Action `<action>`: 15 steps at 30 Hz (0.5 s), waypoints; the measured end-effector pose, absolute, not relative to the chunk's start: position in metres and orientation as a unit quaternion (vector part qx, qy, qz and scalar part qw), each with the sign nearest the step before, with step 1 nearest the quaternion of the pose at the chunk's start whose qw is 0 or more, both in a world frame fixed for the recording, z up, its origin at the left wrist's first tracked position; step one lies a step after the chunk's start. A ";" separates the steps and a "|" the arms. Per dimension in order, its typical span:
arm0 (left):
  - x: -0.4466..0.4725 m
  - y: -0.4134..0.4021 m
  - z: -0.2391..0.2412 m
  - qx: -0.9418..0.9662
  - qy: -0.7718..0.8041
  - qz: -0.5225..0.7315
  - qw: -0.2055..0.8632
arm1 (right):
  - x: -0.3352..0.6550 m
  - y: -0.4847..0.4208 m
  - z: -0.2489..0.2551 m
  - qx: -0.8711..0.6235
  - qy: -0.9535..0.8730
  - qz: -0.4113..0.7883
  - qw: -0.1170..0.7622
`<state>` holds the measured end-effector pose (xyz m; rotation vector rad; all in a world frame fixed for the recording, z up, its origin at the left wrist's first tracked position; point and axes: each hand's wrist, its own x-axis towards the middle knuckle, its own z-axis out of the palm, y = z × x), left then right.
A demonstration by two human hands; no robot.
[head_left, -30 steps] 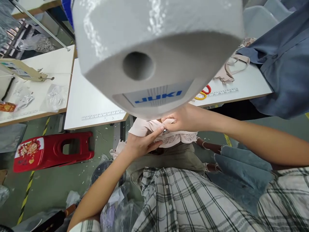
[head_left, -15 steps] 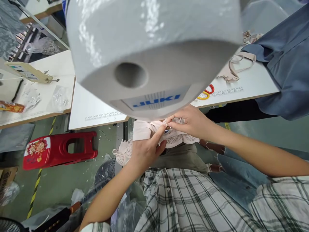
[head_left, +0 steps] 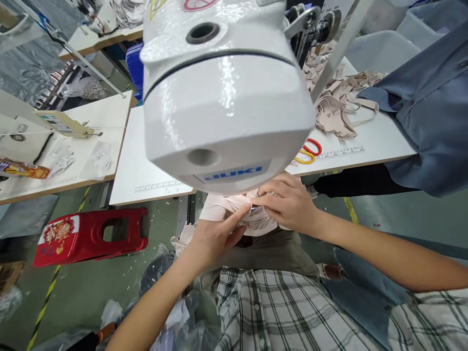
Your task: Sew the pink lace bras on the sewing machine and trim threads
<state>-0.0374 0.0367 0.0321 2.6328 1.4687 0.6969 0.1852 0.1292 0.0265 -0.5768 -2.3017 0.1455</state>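
A pale pink lace bra lies under the head of a grey-white JUKI sewing machine. My left hand pinches the bra's smooth band between thumb and fingers from the left. From the right, my right hand is closed on its lace part, fingers curled over the edge. The fingertips of both hands nearly meet at the fabric. A small shiny metal piece shows between them, too hidden to name. The machine head covers the needle area.
Scissors with red and yellow handles lie on the white table, near a pile of pale pink straps and fabric. A person in a blue-grey garment is at the right. A red stool stands on the floor at left.
My view has shifted, showing more of the machine's top and the fabric pile. My right hand's fingers have curled further over the bra; my left hand keeps its pinch.
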 end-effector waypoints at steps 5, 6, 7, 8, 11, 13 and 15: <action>-0.039 0.039 0.033 0.853 0.487 0.187 -0.031 | 0.188 0.121 0.029 -0.263 -0.874 0.198 0.356; -0.036 0.038 0.034 0.847 0.499 0.180 -0.030 | 0.188 0.120 0.028 -0.280 -0.849 0.279 0.351; -0.033 0.037 0.035 0.842 0.511 0.172 -0.027 | 0.187 0.120 0.027 -0.301 -0.811 0.365 0.342; -0.029 0.035 0.037 0.837 0.522 0.164 -0.024 | 0.186 0.121 0.025 -0.327 -0.766 0.444 0.331; -0.018 0.030 0.040 0.819 0.551 0.153 -0.036 | 0.173 0.129 0.017 -0.402 -0.662 0.549 0.314; -0.011 0.027 0.040 0.800 0.578 0.155 -0.053 | 0.162 0.138 0.013 -0.430 -0.659 0.518 0.336; -0.004 0.025 0.038 0.776 0.608 0.156 -0.064 | 0.152 0.148 0.009 -0.438 -0.689 0.453 0.359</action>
